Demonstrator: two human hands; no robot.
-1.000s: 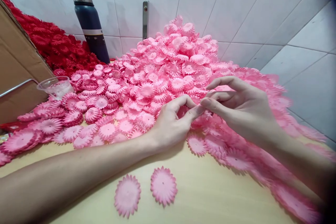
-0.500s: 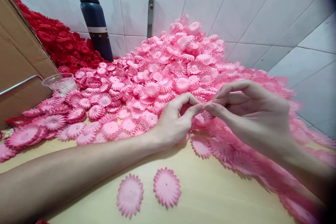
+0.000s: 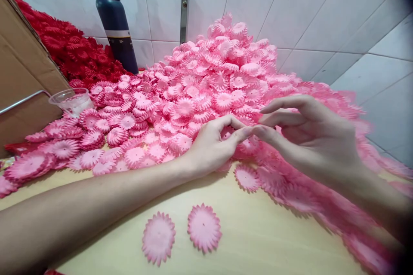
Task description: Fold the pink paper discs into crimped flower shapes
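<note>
Left hand (image 3: pixel 214 148) and right hand (image 3: pixel 309 133) raised above counter (image 3: pixel 258 232), thumb tips meeting, fingers pinched, any held item indiscernible.

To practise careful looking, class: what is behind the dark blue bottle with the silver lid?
White wall tiles show behind the dark blue bottle. Its body covers whatever lies directly behind, so I cannot tell whether the red petal-edged discs continue there.
</note>
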